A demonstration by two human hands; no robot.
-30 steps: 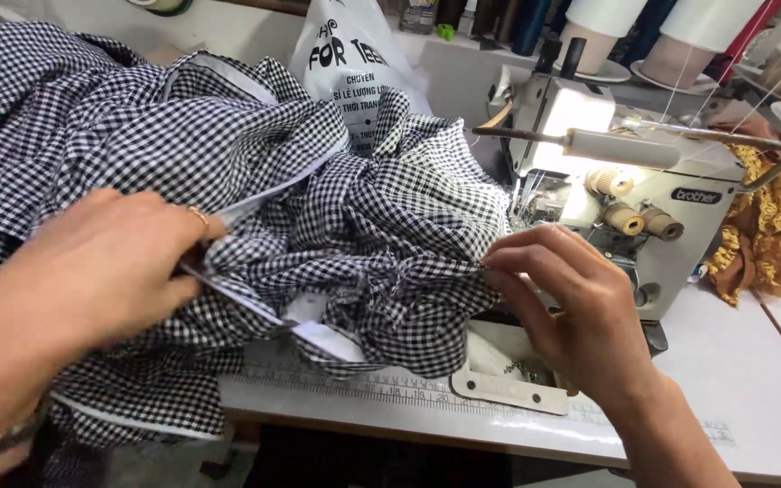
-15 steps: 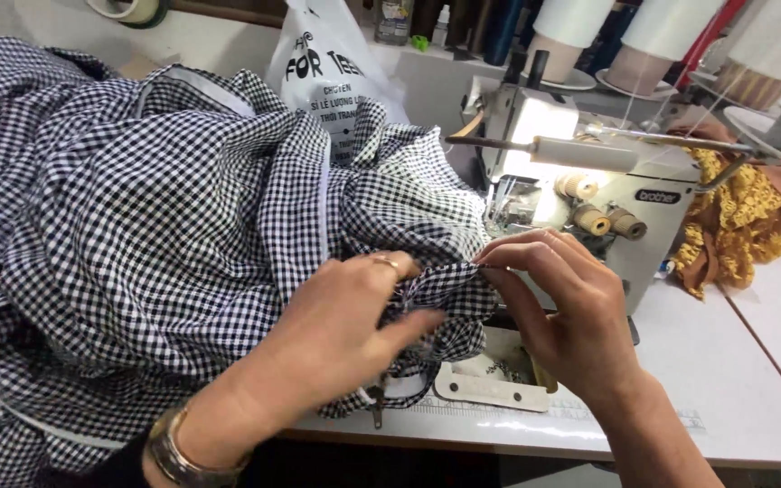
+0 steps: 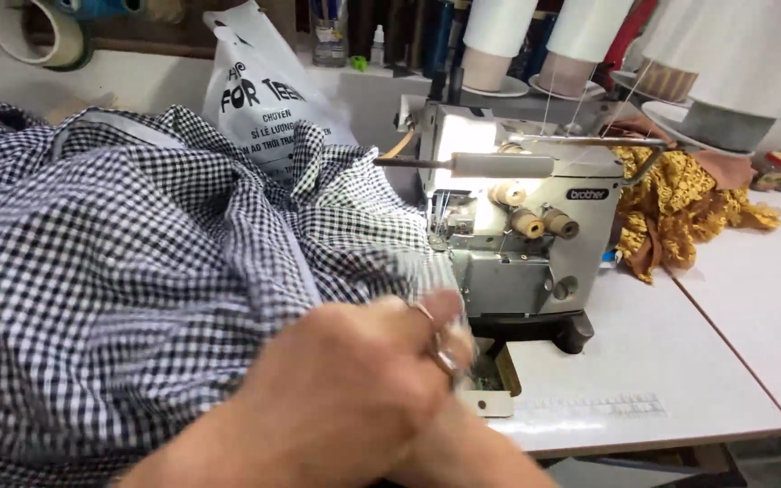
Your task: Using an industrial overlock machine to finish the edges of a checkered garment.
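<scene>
A left hand (image 3: pixel 345 398) lies over the right hand (image 3: pixel 472 452) at six o'clock, pressing checked fabric (image 3: pixel 137 271) beside the sewing machine (image 3: pixel 517 226). Yellow lace cloth (image 3: pixel 680 203) lies at two o'clock on the white table (image 3: pixel 680 361).

White plastic bag (image 3: pixel 268 104), yellow lace fabric (image 3: pixel 680 203), thread cones (image 3: pixel 499 41), tape roll (image 3: pixel 42 32).

Under and to the left of the left hand (image 3: pixel 345 398) spreads black-and-white gingham fabric (image 3: pixel 119 271). Just beyond the hand stands a pale grey sewing machine (image 3: pixel 517 226) with cream knobs. Further right lies mustard-yellow lace cloth (image 3: pixel 680 203) on a white table (image 3: pixel 662 361). Behind, a white plastic bag (image 3: pixel 264 99) carries dark lettering.
</scene>
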